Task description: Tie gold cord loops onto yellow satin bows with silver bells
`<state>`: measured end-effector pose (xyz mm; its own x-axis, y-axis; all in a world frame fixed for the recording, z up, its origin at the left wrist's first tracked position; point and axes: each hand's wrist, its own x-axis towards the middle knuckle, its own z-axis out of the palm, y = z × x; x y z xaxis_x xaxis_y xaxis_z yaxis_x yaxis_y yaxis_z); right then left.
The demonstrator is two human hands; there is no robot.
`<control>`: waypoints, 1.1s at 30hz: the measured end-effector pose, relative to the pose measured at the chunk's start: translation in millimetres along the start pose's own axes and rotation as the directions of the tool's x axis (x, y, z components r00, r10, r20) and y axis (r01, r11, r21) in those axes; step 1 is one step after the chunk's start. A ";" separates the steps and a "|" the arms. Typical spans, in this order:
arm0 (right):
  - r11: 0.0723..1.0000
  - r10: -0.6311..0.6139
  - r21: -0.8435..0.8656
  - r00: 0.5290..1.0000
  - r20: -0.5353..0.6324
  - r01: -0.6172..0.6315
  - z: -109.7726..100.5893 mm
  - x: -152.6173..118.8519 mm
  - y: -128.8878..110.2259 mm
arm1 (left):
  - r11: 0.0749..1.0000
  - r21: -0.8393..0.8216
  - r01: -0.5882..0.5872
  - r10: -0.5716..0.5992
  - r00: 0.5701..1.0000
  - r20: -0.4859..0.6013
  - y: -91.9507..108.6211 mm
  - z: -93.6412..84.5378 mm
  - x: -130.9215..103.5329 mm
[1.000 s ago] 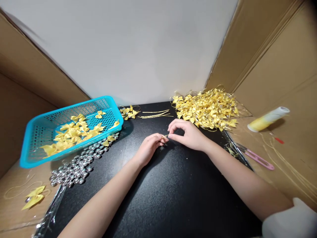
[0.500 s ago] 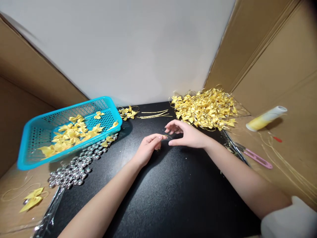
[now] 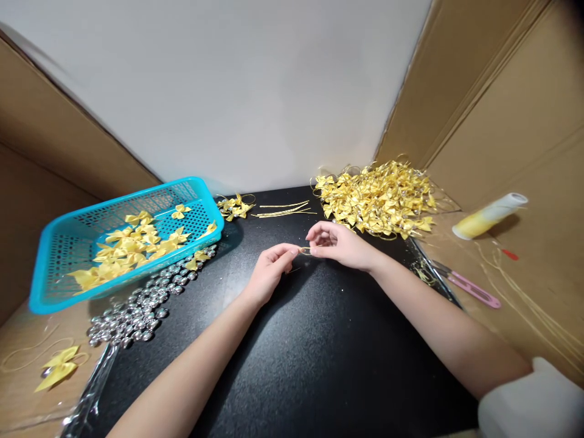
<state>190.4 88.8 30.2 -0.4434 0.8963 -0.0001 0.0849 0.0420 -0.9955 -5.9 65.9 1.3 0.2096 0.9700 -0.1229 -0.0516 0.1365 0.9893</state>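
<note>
Above the middle of the black mat, my left hand (image 3: pixel 275 267) pinches a thin gold cord (image 3: pixel 306 250) between thumb and forefinger. My right hand (image 3: pixel 340 244) faces it from the right, thumb and fingertips closed on the other side of the same cord, which makes a small loop between the two hands. A short cord end pokes out below my left fingers. Behind my hands lie several straight pieces of gold cord (image 3: pixel 283 210). Past my right hand is a big heap of yellow ribbon bows (image 3: pixel 376 198) with cord loops.
At left, a blue basket (image 3: pixel 39 267) holds yellow bows, with silver bells or beads (image 3: pixel 130 316) beside it. One bow (image 3: pixel 61 368) lies on the cardboard. At right are a pink-handled cutter (image 3: pixel 474 289), a yellow-white tube (image 3: pixel 490 217) and long cords (image 3: pixel 531 304).
My right hand's thumb and fingers, spread apart before, have closed on the cord next to my left hand. A small loop now shows between the hands. The left hand has barely moved.
</note>
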 end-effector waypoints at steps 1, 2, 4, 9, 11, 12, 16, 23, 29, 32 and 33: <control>1.000 0.003 -0.011 1.000 -0.005 -0.003 -2.1 -0.4 -1.8 | 1.000 0.019 0.000 0.000 1.000 -0.013 1.5 0.3 -0.2; 1.000 0.005 -0.022 1.000 -0.009 -0.005 -4.1 -0.8 -3.7 | 0.999 0.039 0.001 0.000 1.000 -0.024 3.0 0.8 -0.4; 0.999 0.010 -0.052 1.000 0.000 -0.010 -7.6 -1.6 -6.8 | 0.996 0.086 0.004 -0.001 0.999 -0.034 5.4 1.5 -1.3; 0.992 0.020 -0.123 1.000 0.001 -0.019 -11.9 -1.4 -8.6 | 0.982 0.188 0.001 -0.003 1.000 0.006 8.3 -0.2 -2.8; 0.992 0.018 -0.129 1.000 0.000 -0.018 -12.2 -0.7 -7.5 | 0.960 0.272 -0.066 0.054 0.997 0.052 10.8 -2.5 -1.9; 0.992 0.017 -0.127 1.000 0.007 -0.016 -12.1 -0.4 -6.9 | 0.938 0.325 -0.123 0.103 0.992 0.080 12.4 -3.7 -1.3; 0.997 0.019 -0.081 0.999 0.047 -0.015 -9.5 0.0 -6.1 | 0.904 0.347 -0.249 0.191 0.963 0.193 18.0 -4.7 -0.3; 0.998 0.042 0.032 0.997 0.069 -0.044 1.0 0.7 -4.2 | 0.999 0.007 0.044 -0.044 0.984 0.171 12.3 7.0 -5.3; 0.991 0.080 0.105 0.994 0.072 -0.087 6.4 0.7 -1.7 | 0.969 -0.143 0.199 -0.180 0.974 0.136 13.6 9.5 -6.2; 0.989 0.082 0.113 0.993 0.086 -0.092 6.5 0.2 -1.3 | 0.969 -0.129 0.213 -0.197 0.973 0.123 11.9 7.7 -5.2; 0.990 0.080 0.110 0.993 0.087 -0.089 6.2 0.1 -1.1 | 0.968 -0.125 0.218 -0.203 0.972 0.120 10.8 6.9 -4.9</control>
<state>184.7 86.1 30.7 -0.5109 0.8551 -0.0879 0.0256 -0.0871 -0.9959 -0.8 61.3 13.1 0.3312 0.8909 -0.3108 -0.1260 0.3683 0.9211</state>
